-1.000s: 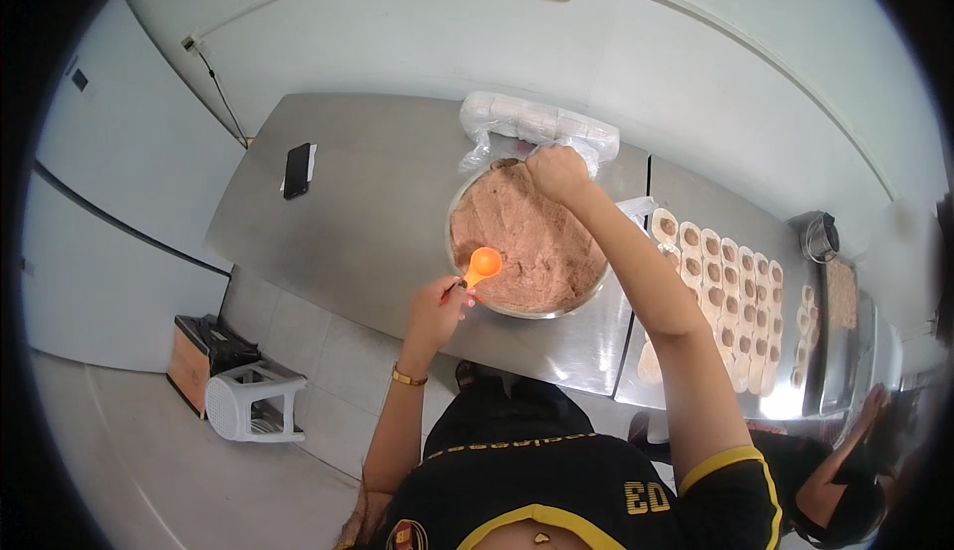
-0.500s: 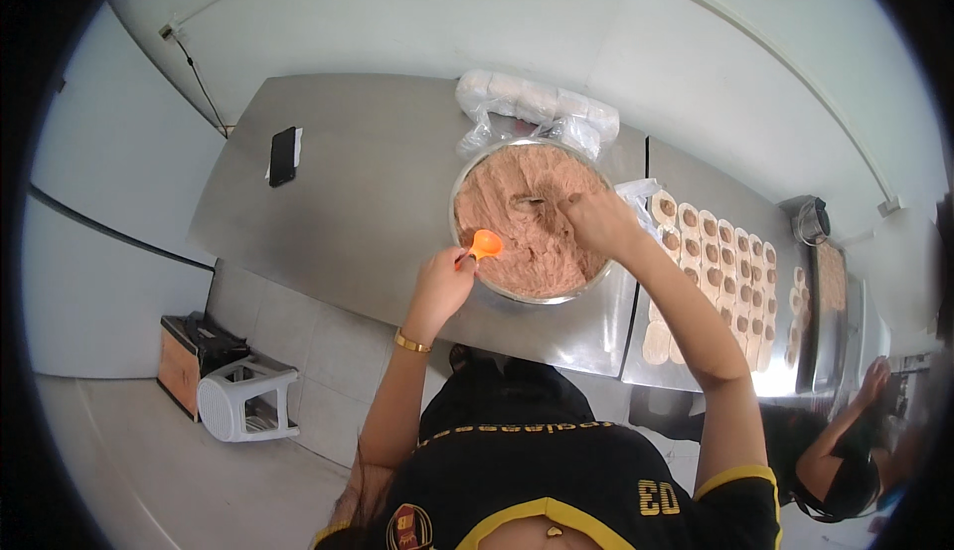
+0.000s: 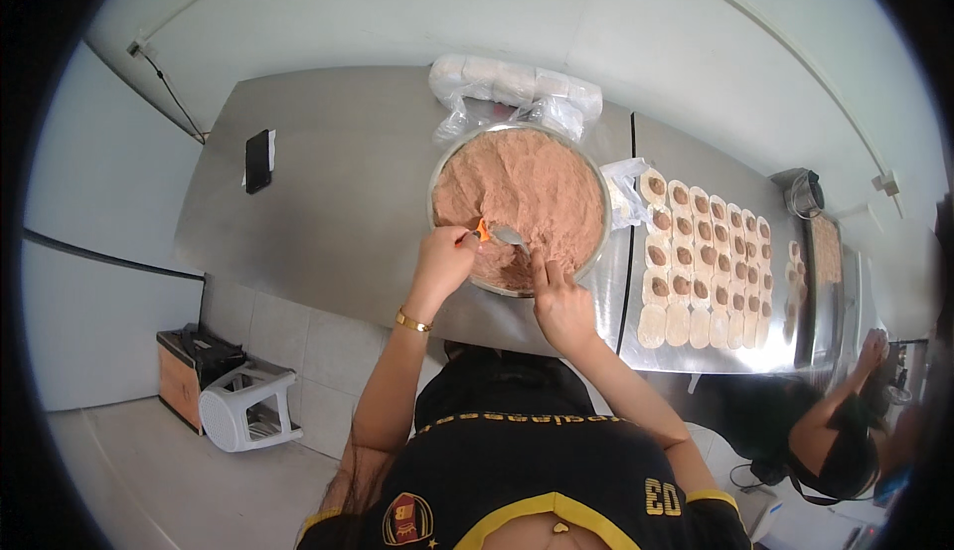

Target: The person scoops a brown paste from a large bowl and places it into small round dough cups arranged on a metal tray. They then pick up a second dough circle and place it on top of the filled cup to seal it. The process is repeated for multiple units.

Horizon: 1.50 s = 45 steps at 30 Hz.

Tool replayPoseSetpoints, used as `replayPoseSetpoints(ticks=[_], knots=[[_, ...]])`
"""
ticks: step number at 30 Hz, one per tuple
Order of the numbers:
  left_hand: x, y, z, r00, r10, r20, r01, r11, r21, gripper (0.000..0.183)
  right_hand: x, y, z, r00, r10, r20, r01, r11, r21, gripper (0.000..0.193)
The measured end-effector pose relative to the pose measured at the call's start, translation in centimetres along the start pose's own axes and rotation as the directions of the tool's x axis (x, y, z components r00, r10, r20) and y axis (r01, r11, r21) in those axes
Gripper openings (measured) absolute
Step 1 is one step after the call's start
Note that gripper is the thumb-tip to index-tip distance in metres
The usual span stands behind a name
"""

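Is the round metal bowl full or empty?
The bowl looks mostly full: pinkish-brown paste spreads across it. Its exact depth cannot be told.

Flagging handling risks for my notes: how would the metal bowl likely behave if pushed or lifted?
The metal bowl is probably heavy, since pink mixture fills much of it. It would likely slide rather than tip, being wide and set on a smooth metal table.

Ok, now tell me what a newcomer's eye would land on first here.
First comes the big metal bowl of pinkish mixture near the picture's middle. The left hand holds an orange scoop over it, close to a metal spoon in the right hand. Then, to the right, rows of pale oval pieces, most topped with brown dabs.
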<state>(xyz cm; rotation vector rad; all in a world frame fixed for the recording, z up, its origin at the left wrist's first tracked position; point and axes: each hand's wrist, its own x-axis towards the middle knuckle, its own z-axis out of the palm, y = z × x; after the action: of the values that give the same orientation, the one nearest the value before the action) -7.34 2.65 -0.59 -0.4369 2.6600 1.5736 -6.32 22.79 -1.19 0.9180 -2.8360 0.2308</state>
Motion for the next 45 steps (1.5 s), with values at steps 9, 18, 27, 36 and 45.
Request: replayPoseSetpoints(ticks=[9, 18, 27, 36, 45], knots=[[-0.8, 1.1, 0.0, 0.999, -0.027, 0.032, 0.027, 1.000, 0.008, 0.021, 1.1, -0.3, -0.3, 0.995, 0.099, -0.012, -0.100, 0.995, -0.017, 0.057], [-0.3, -2.5, 1.5, 0.998, -0.052, -0.027, 0.044, 0.970, -0.241, 0.022, 0.7, 0.8, -1.5, 0.995, 0.074, 0.069, -0.077, 0.996, 0.048, 0.056], [-1.3, -0.9, 0.7, 1.000, -0.029, 0.001, 0.029, 0.987, -0.158, 0.021, 0.5, 0.3, -0.2, 0.999, 0.033, -0.002, -0.033, 0.999, 0.023, 0.056], [-1.6, -0.8, 0.8, 1.000, 0.007, -0.023, -0.012, 0.973, -0.232, 0.020, -0.2, -0.7, -0.1, 1.000, 0.007, -0.021, -0.007, 1.000, -0.027, 0.066], [-3.2, 0.5, -0.2, 1.000, 0.014, 0.001, -0.012, 0.879, -0.477, 0.018, 1.0, 0.8, -0.3, 0.977, 0.196, 0.079, -0.210, 0.938, 0.275, 0.045]])
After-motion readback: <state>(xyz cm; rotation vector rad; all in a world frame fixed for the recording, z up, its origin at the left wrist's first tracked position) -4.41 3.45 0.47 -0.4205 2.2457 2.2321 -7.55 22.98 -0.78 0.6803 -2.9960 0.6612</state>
